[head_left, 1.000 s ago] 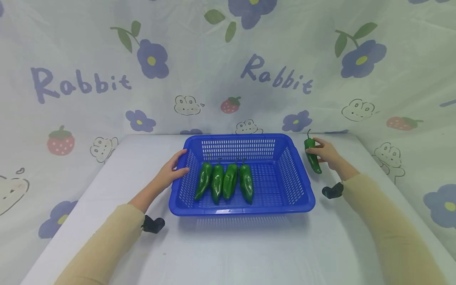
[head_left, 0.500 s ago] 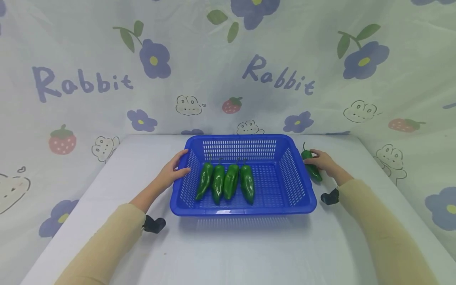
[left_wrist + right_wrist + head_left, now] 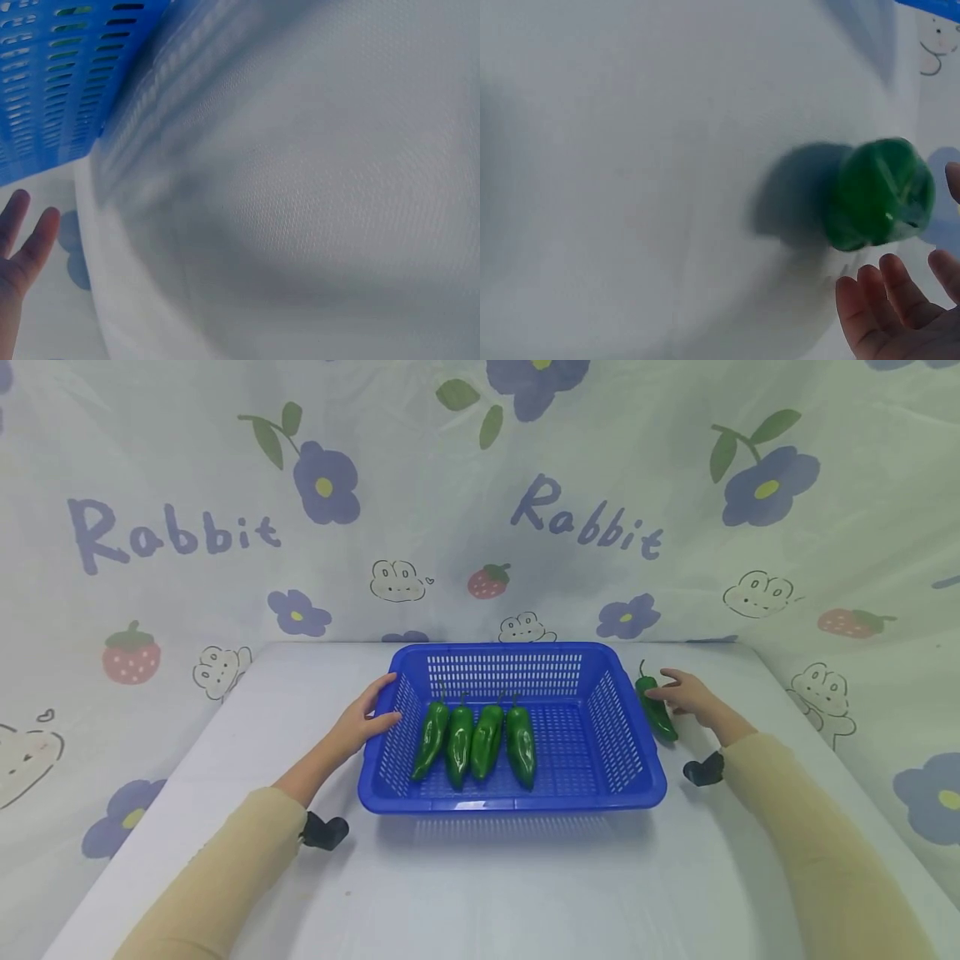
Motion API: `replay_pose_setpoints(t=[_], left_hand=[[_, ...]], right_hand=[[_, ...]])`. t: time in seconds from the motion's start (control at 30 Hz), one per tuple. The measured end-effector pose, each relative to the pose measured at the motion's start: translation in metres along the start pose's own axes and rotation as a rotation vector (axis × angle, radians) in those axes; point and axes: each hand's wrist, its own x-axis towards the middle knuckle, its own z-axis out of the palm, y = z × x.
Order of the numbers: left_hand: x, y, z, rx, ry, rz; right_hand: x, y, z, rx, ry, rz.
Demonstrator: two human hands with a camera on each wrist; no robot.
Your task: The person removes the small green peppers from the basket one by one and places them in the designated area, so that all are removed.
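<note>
A blue plastic basket (image 3: 513, 803) with slotted walls stands mid-table and holds several long green peppers (image 3: 459, 747) side by side, stems pointing away. My left hand (image 3: 351, 724) rests at its left rim; in the left wrist view two straight fingers (image 3: 36, 247) show beyond the basket wall. Outside the basket, on the right, another green pepper (image 3: 660, 720) lies on the table close to the wall. Over its upper part is my right hand (image 3: 692, 697), fingers extended. The right wrist view shows this hand with spread fingers beside the pepper (image 3: 877, 196), nothing in its grasp.
White cloth covers the table (image 3: 480, 885), which ends at a printed curtain (image 3: 420, 485) with flowers and rabbits behind. Black wrist straps (image 3: 703, 768) hang at both cuffs.
My right hand has lowered the pepper beside the basket's right wall, let go of it and drawn slightly right. The left hand stays at the rim.
</note>
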Motion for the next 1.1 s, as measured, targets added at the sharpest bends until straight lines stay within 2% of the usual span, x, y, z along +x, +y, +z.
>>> replay_pose_setpoints(t=[0.3, 0.5, 0.7, 0.8, 0.97, 1.1], left_hand=[[0.0, 0.001, 0.001, -0.004, 0.004, -0.004], [0.0, 0.0, 0.0, -0.006, -0.001, -0.005], [0.0, 0.0, 0.0, -0.007, -0.001, -0.002], [0.0, 0.0, 0.0, -0.001, 0.0, -0.002], [0.0, -0.001, 0.0, -0.003, -0.001, -0.003], [0.0, 0.0, 0.0, -0.002, 0.001, -0.003]], right_hand=[[-0.014, -0.019, -0.021, 0.073, 0.051, -0.097], [-0.033, -0.05, -0.03, 0.131, 0.082, -0.17], [-0.06, -0.088, -0.023, 0.055, 0.091, -0.211], [-0.068, -0.101, -0.016, 0.051, 0.09, -0.221], [-0.073, -0.114, -0.007, 0.066, 0.083, -0.235], [-0.076, -0.123, 0.0, 0.131, 0.043, -0.259]])
